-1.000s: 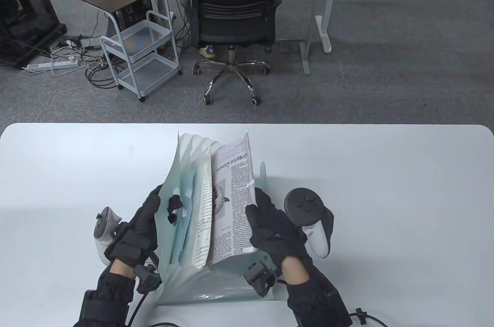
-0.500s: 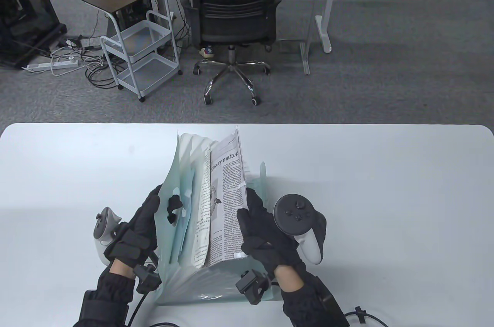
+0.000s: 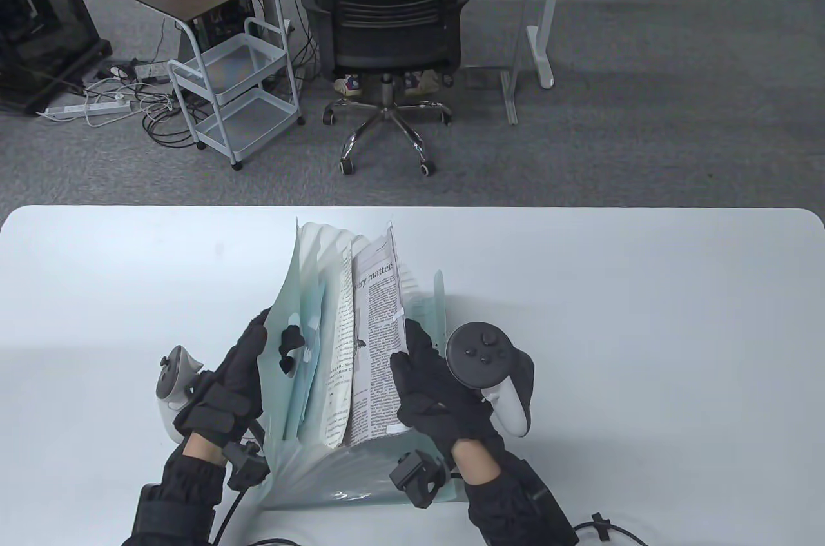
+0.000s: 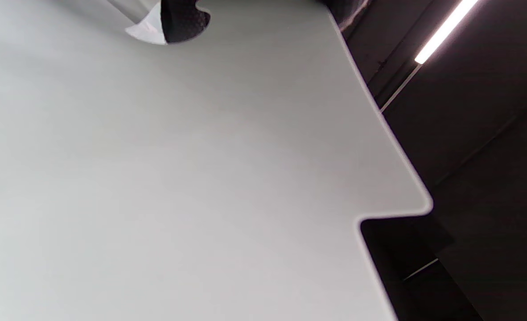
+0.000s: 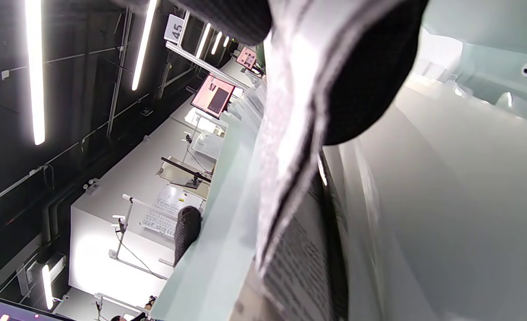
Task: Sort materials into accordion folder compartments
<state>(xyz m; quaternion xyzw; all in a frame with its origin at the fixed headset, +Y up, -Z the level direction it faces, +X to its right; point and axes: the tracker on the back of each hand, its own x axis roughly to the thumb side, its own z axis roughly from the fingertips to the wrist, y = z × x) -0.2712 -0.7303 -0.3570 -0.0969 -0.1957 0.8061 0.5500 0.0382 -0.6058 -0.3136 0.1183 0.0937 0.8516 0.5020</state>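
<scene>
Table view: accordion folder (image 3: 303,314) stands open on the surface (image 3: 644,327), long axis running away from the person; right hand (image 3: 445,398) grips the newspaper (image 3: 377,327), headline ending "matters", inside it; left hand (image 3: 225,385) holds its left wall.

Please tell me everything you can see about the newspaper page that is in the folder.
The newspaper page is thin white paper with dense black print, a headline ending in "matters", and a small drawing near its fold. It stands nearly upright, folded, inside the open pale green accordion folder, in a pocket near the middle, and its top rises above the dividers. The right hand grips its right edge; in the right wrist view dark fingers press on the sheet. The left hand holds the folder's left wall, not the paper.
</scene>
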